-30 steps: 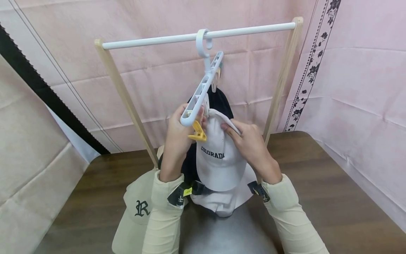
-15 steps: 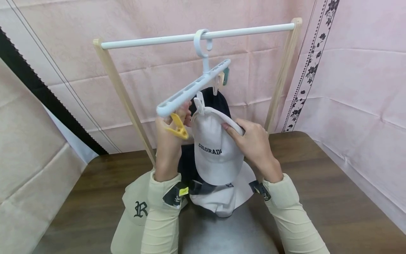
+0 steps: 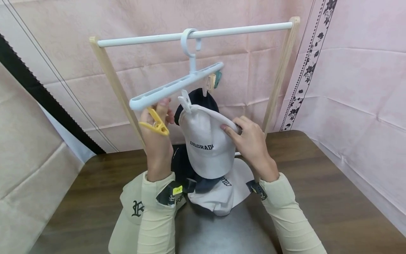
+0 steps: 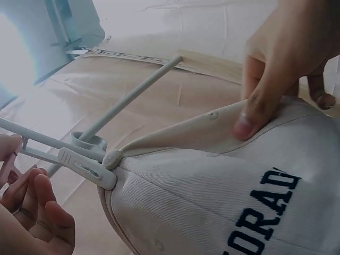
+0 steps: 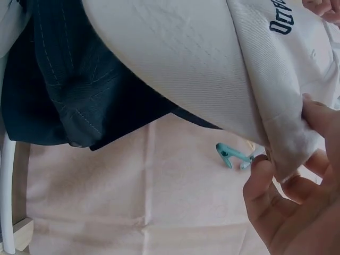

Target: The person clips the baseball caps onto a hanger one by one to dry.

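In the head view, soft light is spreading evenly over the pink cloth (image 3: 241, 81), while a pale sheen is showing on the near middle of the table (image 3: 228, 238) and a shadow is darkening the wood beside it. The left wrist view is running dimmer, a bluish-white glare (image 4: 13, 69) burning out its left side (the source itself is drowning in it). In the right wrist view, the navy cap (image 5: 69, 90) is sinking toward black and the white cap (image 5: 175, 53) is looking greyish.

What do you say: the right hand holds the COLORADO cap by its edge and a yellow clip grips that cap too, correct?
One thing is off: the clip gripping the COLORADO cap is white, not yellow, as the left wrist view shows.
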Action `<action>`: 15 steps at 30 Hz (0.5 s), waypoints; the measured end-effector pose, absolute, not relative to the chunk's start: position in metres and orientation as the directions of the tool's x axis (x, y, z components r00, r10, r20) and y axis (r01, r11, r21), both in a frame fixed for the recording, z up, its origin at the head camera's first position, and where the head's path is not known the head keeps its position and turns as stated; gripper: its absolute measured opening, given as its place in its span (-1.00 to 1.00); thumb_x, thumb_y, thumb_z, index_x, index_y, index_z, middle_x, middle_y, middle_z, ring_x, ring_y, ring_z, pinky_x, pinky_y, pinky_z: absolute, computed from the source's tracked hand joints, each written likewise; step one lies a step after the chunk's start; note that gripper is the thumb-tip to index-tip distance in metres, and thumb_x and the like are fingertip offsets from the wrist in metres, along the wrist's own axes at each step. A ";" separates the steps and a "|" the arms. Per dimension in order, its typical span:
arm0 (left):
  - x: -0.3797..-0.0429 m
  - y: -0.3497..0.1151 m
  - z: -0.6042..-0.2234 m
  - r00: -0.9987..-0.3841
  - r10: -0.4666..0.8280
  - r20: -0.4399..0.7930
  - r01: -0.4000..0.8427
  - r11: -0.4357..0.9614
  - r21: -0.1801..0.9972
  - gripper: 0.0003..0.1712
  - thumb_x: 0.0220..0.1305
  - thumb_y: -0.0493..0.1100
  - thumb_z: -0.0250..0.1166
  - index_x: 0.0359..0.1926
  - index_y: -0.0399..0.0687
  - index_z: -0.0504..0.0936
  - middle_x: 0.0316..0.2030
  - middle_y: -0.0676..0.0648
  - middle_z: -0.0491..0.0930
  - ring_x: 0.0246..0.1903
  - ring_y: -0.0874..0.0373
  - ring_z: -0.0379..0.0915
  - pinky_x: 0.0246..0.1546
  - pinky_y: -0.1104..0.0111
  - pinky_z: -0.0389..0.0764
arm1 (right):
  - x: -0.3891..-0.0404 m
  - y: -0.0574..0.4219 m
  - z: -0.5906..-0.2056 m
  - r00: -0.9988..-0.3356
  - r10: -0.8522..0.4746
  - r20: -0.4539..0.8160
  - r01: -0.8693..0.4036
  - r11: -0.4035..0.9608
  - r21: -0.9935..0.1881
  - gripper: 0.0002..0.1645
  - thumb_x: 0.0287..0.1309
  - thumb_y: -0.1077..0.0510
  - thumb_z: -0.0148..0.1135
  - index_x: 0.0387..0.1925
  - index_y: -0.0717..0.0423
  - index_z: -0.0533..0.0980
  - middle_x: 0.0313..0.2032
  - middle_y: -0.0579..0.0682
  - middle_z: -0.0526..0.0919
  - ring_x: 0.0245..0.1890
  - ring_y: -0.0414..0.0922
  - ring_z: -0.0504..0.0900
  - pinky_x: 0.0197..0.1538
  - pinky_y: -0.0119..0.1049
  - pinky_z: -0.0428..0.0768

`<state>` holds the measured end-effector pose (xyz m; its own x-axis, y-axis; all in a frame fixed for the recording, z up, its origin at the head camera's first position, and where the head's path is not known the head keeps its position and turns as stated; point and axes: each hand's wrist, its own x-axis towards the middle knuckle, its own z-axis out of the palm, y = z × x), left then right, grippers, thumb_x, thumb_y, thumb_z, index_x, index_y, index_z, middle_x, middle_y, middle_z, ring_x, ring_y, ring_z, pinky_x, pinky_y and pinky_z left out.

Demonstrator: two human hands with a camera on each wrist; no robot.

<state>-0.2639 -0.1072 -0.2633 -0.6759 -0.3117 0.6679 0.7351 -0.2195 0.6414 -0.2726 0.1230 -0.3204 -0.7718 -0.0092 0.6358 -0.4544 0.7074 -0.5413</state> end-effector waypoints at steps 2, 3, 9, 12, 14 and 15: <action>-0.263 -0.110 -0.262 -0.663 -0.331 0.672 0.745 -0.209 0.633 -0.82 0.51 -0.16 0.31 -0.05 -0.20 0.70 -0.32 -0.07 0.57 -0.37 0.00 0.41 -0.36 0.40 0.50 | -0.273 0.124 -0.321 -0.782 -0.022 0.622 -0.454 0.704 -0.546 -0.64 0.38 -0.14 0.41 -0.25 0.09 0.67 -0.32 0.00 0.62 -0.35 -0.02 0.57 -0.30 -0.14 0.47; -0.263 -0.112 -0.262 -0.662 -0.337 0.670 0.747 -0.216 0.629 -0.82 0.50 -0.16 0.31 -0.05 -0.20 0.70 -0.32 -0.08 0.56 -0.38 0.01 0.40 -0.36 0.39 0.49 | -0.274 0.124 -0.321 -0.791 -0.033 0.611 -0.451 0.706 -0.546 -0.64 0.38 -0.15 0.40 -0.24 0.07 0.68 -0.32 0.00 0.62 -0.34 -0.02 0.58 -0.28 -0.13 0.47; -0.258 -0.121 -0.258 -0.655 -0.370 0.659 0.751 -0.229 0.619 -0.83 0.51 -0.16 0.31 -0.01 -0.14 0.67 -0.25 -0.09 0.54 -0.34 0.07 0.39 -0.34 0.40 0.47 | -0.275 0.128 -0.320 -0.842 -0.152 0.517 -0.450 0.727 -0.518 -0.61 0.42 -0.25 0.32 -0.15 -0.02 0.66 -0.31 -0.08 0.69 -0.29 -0.10 0.65 -0.19 -0.13 0.56; -0.256 -0.124 -0.255 -0.655 -0.394 0.644 0.752 -0.259 0.606 -0.84 0.51 -0.19 0.32 0.00 -0.17 0.65 -0.22 -0.10 0.57 -0.33 0.08 0.39 -0.33 0.41 0.47 | -0.274 0.132 -0.318 -0.862 -0.243 0.445 -0.467 0.719 -0.514 -0.62 0.40 -0.28 0.32 -0.18 -0.07 0.61 -0.31 -0.15 0.73 -0.27 -0.16 0.69 -0.15 -0.13 0.62; -0.254 -0.125 -0.253 -0.656 -0.409 0.634 0.751 -0.280 0.597 -0.85 0.50 -0.20 0.32 -0.02 -0.18 0.64 -0.21 -0.09 0.59 -0.32 0.09 0.39 -0.32 0.42 0.48 | -0.274 0.136 -0.318 -0.874 -0.298 0.384 -0.471 0.712 -0.520 -0.63 0.37 -0.26 0.36 -0.19 -0.08 0.58 -0.29 -0.18 0.75 -0.24 -0.17 0.72 -0.12 -0.11 0.65; -0.253 -0.126 -0.253 -0.658 -0.419 0.625 0.750 -0.295 0.592 -0.86 0.50 -0.21 0.33 -0.03 -0.18 0.63 -0.20 -0.10 0.60 -0.31 0.09 0.39 -0.31 0.42 0.48 | -0.274 0.138 -0.318 -0.878 -0.320 0.356 -0.471 0.712 -0.521 -0.64 0.36 -0.24 0.39 -0.18 -0.09 0.57 -0.27 -0.18 0.76 -0.22 -0.17 0.73 -0.10 -0.09 0.66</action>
